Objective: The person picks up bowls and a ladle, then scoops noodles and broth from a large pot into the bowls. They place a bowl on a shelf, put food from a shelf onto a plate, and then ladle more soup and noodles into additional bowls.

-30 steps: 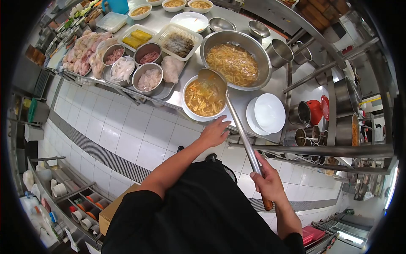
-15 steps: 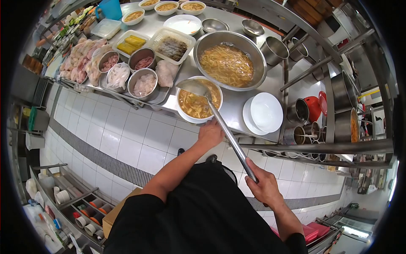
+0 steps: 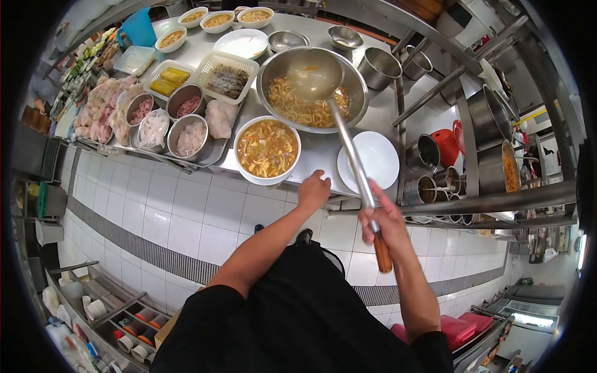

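My right hand [image 3: 382,224] is wrapped round the handle of a long metal ladle [image 3: 354,155]. The ladle's head, blurred, is over the large steel basin [image 3: 359,109] of noodles in broth [image 3: 292,105]. My left hand [image 3: 315,189] is at the table's front edge, fingers partly bent and holding nothing, between a white bowl and a white plate [image 3: 376,158]. Filled with thick soup and egg-like pieces, the white bowl [image 3: 267,149] stands near the front edge, apart from my left hand.
Trays of raw meat [image 3: 99,109], steel pots of meat [image 3: 189,138] and a perforated shrimp basket [image 3: 227,81] stand to the left. Noodle bowls [image 3: 217,22] line the back. Steel rack bars [image 3: 466,205] and pots [image 3: 494,168] are at the right.
The ladle has moved from the soup bowl to the noodle basin. My left hand has come away from the soup bowl. Of the stacked white dishes, one plate shows now. The view has shifted.
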### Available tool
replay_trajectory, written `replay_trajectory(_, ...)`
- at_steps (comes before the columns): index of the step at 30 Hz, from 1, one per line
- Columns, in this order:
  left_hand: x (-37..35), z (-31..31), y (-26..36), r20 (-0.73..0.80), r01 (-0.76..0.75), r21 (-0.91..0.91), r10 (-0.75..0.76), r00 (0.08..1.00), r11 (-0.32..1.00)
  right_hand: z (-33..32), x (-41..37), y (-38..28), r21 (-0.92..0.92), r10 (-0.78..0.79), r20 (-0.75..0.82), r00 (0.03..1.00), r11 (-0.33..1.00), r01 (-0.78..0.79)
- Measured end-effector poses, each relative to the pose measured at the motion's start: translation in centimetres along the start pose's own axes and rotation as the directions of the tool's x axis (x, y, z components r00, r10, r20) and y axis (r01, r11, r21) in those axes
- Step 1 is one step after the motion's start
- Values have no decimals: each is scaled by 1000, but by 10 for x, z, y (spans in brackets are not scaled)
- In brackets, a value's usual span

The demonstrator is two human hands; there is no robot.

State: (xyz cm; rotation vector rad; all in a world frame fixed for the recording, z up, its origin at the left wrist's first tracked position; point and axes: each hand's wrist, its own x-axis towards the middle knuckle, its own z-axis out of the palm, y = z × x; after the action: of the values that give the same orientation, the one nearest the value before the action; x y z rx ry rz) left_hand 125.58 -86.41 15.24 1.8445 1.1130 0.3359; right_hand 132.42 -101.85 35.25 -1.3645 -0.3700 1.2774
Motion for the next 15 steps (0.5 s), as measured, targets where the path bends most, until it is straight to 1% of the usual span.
replay_trajectory(1,9,13,6,-2,81,-12,-81,997,997,-3,11,-12,-113,-46,-71,996,993,38)
replay_trajectory(2,20,24,8,-10,73,-16,-74,997,997,-11,23,-22,-232,-96,-88,992,970,73)
replay_trajectory(4,40,43,9,130,275,-174,-254,958,946,-22,45,-39,-476,-147,-131,980,877,68)
replay_trajectory(5,47,52,10,113,329,-192,-312,943,925,-28,57,-44,-479,-155,-126,980,875,76)
replay_trajectory(6,54,59,9,105,324,-195,-309,945,926,-33,70,-47,-491,-150,-158,976,870,54)
replay_trajectory(7,62,71,1,56,312,-161,-307,950,936,-38,84,-49,-501,-145,-190,971,865,31)
replay_trajectory(8,69,83,-7,8,303,-126,-305,952,945,-43,96,-50,-503,-148,-185,971,863,36)
replay_trajectory(9,75,94,-13,-48,294,-111,-300,953,949,-48,108,-50,-540,-153,-203,967,842,20)
replay_trajectory(11,76,91,-10,-36,282,-99,-287,957,954,-56,134,-45,-619,-187,-222,957,785,9)
replay_trajectory(12,76,87,-9,-19,272,-84,-274,962,959,-59,147,-41,-620,-188,-215,958,784,15)
replay_trajectory(14,72,76,0,-16,291,-99,-293,956,952,-52,164,-39,-592,-175,-209,962,806,18)
replay_trajectory(15,70,70,4,-4,307,-111,-309,951,945,-45,169,-41,-545,-141,-214,967,839,1)
